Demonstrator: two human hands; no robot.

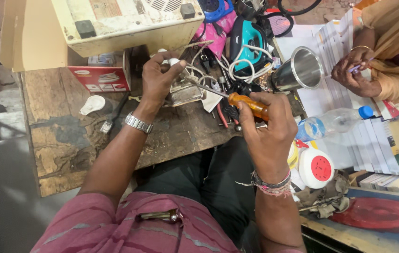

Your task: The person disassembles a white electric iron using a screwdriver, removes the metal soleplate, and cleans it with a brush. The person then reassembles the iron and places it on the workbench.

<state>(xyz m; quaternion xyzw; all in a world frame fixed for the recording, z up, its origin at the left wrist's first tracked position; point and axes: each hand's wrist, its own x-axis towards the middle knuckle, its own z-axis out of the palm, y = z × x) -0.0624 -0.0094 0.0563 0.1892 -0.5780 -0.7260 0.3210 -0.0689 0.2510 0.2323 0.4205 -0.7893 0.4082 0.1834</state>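
Note:
My right hand [267,124] grips an orange-handled screwdriver [248,103], its shaft pointing left toward a small metal appliance part [183,91] on the worn wooden workbench [68,140]. My left hand [159,77], with a metal watch on the wrist, holds the white wires and fittings on top of that part. The screwdriver tip sits at the part's upper right edge, next to my left fingers.
A cream-coloured machine [124,21] and a red box [101,75] stand at the back. White cables, a teal iron [248,40], a steel cup [300,70], a plastic bottle [333,122] and stacked papers crowd the right. Another person's hands [354,72] rest at far right.

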